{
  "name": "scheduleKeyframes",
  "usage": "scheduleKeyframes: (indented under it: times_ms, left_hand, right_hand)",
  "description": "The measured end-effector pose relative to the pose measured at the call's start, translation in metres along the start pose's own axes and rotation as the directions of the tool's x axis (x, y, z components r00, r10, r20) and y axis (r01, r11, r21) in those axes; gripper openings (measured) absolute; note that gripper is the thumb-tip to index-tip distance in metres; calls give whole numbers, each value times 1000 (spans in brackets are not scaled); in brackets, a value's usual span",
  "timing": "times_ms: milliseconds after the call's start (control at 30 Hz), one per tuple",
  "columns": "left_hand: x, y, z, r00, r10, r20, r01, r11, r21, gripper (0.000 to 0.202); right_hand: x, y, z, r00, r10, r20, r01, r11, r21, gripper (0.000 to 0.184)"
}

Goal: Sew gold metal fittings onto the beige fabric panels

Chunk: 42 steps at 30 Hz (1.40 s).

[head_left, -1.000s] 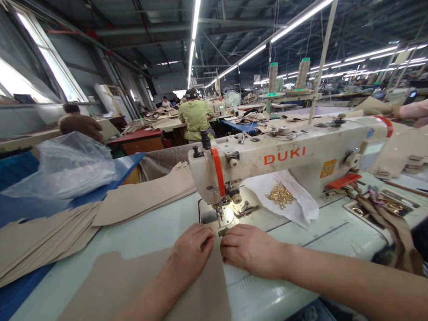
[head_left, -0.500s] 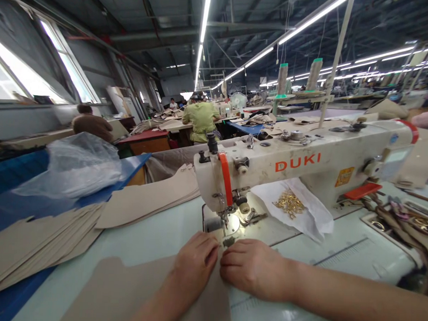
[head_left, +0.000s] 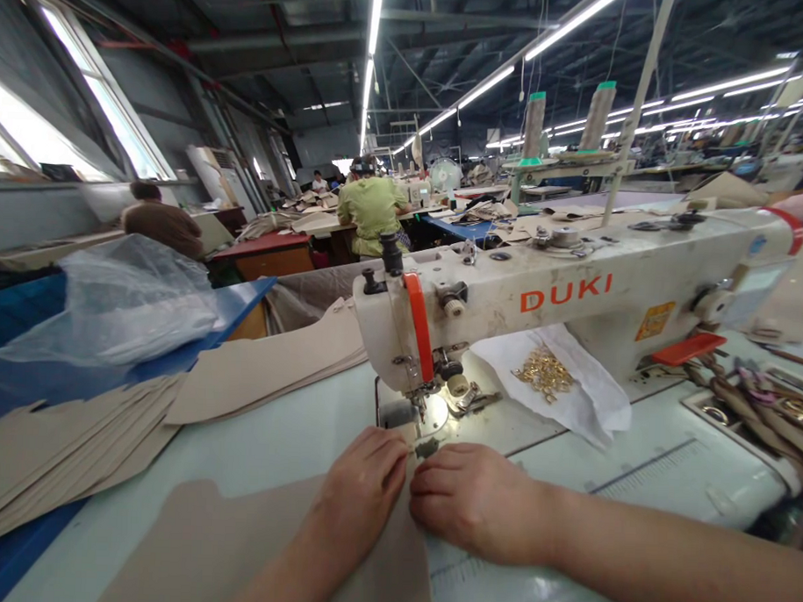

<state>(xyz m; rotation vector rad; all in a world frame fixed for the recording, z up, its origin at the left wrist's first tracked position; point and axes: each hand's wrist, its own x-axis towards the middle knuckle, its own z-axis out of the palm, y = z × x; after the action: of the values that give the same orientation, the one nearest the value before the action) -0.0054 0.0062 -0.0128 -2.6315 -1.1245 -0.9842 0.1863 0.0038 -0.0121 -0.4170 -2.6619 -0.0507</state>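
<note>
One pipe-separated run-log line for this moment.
left hand: on beige panel | right hand: at panel's edge, beside left | DUKI sewing machine: ahead of hands | gold metal pieces: on white sheet

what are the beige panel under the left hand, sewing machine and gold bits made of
Beige panel: perhaps faux leather or fabric, evenly matte.
Sewing machine: probably painted metal, with smooth off-white sheen.
Gold bits: likely polished metal, given bright glints.
</note>
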Motion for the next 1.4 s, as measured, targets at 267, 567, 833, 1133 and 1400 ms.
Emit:
scheduleKeyframes:
  times_ms: [267, 567, 833, 1133, 1400]
  left_hand:
    - [1, 2, 0, 1000, 3, -19, -3, 1000, -1, 17]
    - [-1, 3, 0, 999, -44, 1, 44, 999, -20, 18]
    - [-1, 7, -5, 997, -79, -9, 78, 995, -67, 18]
    - [2, 8, -2, 997, -72, -23, 71, 996, -46, 19]
    - [22, -4, 15, 997, -83, -10, 82, 996, -25, 19]
  right_hand:
    - [0, 2, 1, 999, 34, 3, -34, 999, -14, 19]
    - [6, 1, 1, 991, 135, -3, -135, 989, -61, 12]
    - [6, -1, 3, 988, 153, 12, -152, 986, -70, 9]
    - [10, 10, -4, 991, 111, 79, -98, 983, -158, 8]
    - [6, 33, -9, 980, 153, 124, -129, 975, -179, 10]
